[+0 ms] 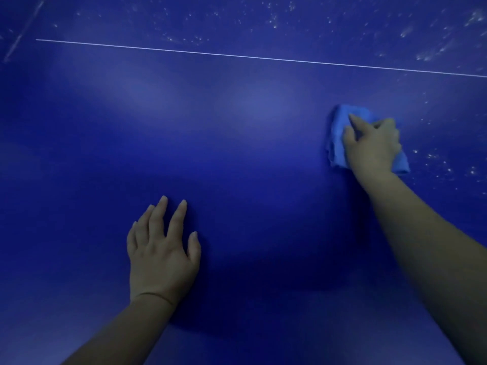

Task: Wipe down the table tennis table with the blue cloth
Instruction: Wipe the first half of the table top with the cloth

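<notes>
The dark blue table tennis table (237, 154) fills the view. A crumpled light blue cloth (338, 133) lies on it at the right. My right hand (374, 146) sits on top of the cloth and holds it against the surface, index finger stretched forward and the other fingers curled into the fabric. My left hand (163, 248) rests flat on the table at the lower left, fingers spread, holding nothing.
A thin white line (263, 57) crosses the table from upper left to right. White specks and smears (276, 19) dot the surface beyond the line and at the far right (442, 164). The wide area between my hands looks smooth.
</notes>
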Motion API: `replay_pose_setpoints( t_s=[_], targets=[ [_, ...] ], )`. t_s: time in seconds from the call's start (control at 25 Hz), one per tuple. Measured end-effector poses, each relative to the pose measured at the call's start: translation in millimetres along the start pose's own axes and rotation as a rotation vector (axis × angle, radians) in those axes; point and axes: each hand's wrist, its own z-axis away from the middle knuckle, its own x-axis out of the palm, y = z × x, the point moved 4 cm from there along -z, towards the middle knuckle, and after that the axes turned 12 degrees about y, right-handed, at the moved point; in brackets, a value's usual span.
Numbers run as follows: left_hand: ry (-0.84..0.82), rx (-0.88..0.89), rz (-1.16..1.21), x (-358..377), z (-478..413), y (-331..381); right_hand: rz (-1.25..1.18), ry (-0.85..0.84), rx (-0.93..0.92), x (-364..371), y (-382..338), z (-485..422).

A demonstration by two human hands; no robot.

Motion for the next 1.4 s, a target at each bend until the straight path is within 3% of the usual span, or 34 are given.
replay_pose_setpoints(
  t_s=[0.08,0.2,0.32,0.4,0.52,0.64,0.72,0.84,0.92,1.04,1.16,1.24,1.32,1.4],
  targets=[
    [0.001,0.004,-0.01,0.3,0.8,0.5,-0.026,-0.089,-0.096,8.4,-44.0,12.4],
    [-0.014,-0.012,-0.014,1.1,1.9,0.5,-0.209,-0.149,-0.482,-19.4,-82.4,111.4],
    [-0.022,-0.008,-0.021,2.3,0.8,1.1,-0.326,-0.214,-0.628,-59.5,-26.8,155.3],
    [-0.01,-0.012,-0.007,1.0,0.6,0.6,-0.212,-0.117,-0.495,-65.6,31.6,114.6],
    [0.006,-0.004,0.0,0.7,0.9,1.7,0.067,0.125,-0.037,-52.2,106.6,25.9],
    [0.001,-0.01,0.003,1.0,0.8,1.5,0.128,0.078,0.228,-26.9,94.6,-30.2],
    [-0.002,-0.017,0.005,1.6,1.5,0.9,0.082,-0.049,0.115,-17.5,46.3,-18.9],
    [-0.002,-0.031,0.014,0.3,1.7,1.0,-0.159,-0.128,-0.375,-37.0,-21.6,87.6],
    [-0.009,-0.033,0.01,1.1,2.4,1.1,-0.272,-0.159,-0.525,-64.2,-8.7,147.1],
    [-0.001,-0.024,0.018,1.3,1.4,1.0,-0.166,-0.097,-0.43,-88.6,71.6,132.1],
    [0.003,-0.02,0.014,1.6,1.8,0.8,0.087,0.052,0.03,-89.5,151.0,54.3],
    [0.014,-0.022,0.008,2.7,1.3,-0.1,0.139,0.034,0.229,-79.9,151.0,26.1],
    [0.015,-0.019,0.001,2.8,2.2,0.0,0.138,-0.059,0.126,-71.5,108.8,43.9],
    [0.01,-0.019,0.002,2.4,2.4,-0.2,0.004,-0.077,-0.158,-78.9,57.2,108.0]
  ],
)
